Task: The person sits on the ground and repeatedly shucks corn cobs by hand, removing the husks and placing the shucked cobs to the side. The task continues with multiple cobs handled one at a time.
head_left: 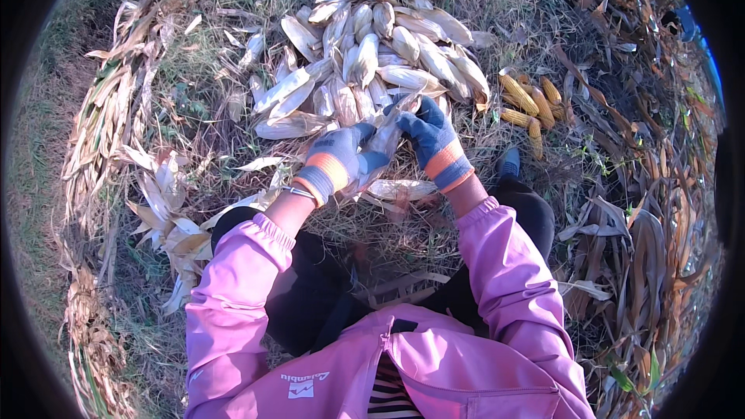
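Observation:
Both my hands wear grey-blue work gloves with orange bands at the cuffs. An ear of corn in its dry husk (384, 142) slants between them, in front of my lap. My left hand (341, 159) wraps round its lower part, thumb toward the middle. At the upper end, the fingers of my right hand (427, 136) pinch the husk tip. Just beyond my hands lies a heap of unhusked corn ears (372, 54), pale and dry. To the right of the heap sit several bare yellow corn cobs (534, 101).
Stripped husks (174, 225) lie on the dry grass at my left. Rows of dry corn stalks run along the left (101, 171) and the right (652, 264). My bent legs (303, 287) in dark trousers flank the ground before me; a shoe tip (508, 163) shows near the cobs.

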The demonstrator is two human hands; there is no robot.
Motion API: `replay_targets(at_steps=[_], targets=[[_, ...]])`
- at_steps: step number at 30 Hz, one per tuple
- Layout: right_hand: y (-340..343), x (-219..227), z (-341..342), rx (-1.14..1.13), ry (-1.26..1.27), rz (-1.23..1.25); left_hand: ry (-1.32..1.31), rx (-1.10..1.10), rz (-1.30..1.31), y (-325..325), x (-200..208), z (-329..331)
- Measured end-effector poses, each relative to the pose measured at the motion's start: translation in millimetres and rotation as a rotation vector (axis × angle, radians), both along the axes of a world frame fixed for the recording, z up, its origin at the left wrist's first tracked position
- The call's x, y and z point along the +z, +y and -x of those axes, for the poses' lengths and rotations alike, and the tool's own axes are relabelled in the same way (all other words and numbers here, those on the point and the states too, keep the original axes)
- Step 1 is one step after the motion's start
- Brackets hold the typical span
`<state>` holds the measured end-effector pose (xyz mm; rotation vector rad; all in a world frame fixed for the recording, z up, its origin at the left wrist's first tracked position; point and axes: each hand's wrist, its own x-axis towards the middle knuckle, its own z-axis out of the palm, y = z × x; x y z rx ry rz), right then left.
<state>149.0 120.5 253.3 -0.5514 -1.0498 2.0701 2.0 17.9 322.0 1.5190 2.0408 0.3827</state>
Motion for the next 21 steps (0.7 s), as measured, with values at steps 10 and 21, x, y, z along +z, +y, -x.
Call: replay_targets(at_steps=[10, 21], targets=[[-10, 9, 10, -0.100, -0.364, -0.107, -0.044, 0.090, 0.003, -1, -6, -15], [-14, -6, 13, -0.133, -0.223, -0.005, -0.065, 0.075, 0.083, 3, -12, -23]])
